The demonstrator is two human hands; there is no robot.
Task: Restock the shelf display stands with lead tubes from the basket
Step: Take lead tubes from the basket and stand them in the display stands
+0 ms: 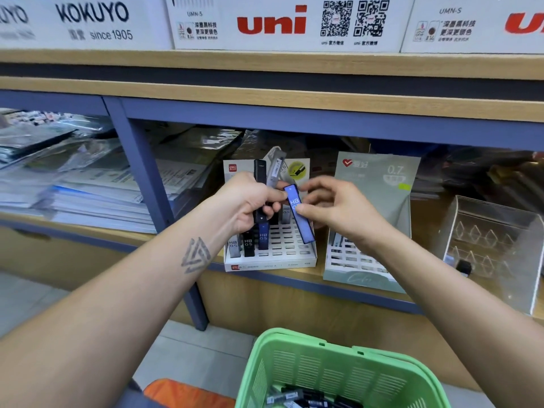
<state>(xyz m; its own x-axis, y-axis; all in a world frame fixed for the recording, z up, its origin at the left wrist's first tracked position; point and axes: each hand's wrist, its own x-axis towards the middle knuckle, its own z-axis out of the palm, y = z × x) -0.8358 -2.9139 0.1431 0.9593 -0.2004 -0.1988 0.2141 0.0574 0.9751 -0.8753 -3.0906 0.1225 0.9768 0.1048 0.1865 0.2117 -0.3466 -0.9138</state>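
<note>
Shelf-front: left hand (250, 201) gripping tubes (260, 195), right hand (332, 207) pinching blue tube (298, 214).

Blue tube (298, 213), black tube (260, 187), green slotted basket (338, 375), white gridded stand (282, 245), grey-green stand (379, 184).

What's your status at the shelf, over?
Left hand grips black and clear tubes. Right hand pinches blue lead tube over white stand, slots open. Nothing blocking.

— What sort of place is this?
— A stationery shop: brand boxes (282, 23) marked uni and KOKUYO line the wooden shelf (265, 64), cardboard display stands (269, 262) hold lead tubes, and stacked paper goods (88, 201) fill the next bay
</note>
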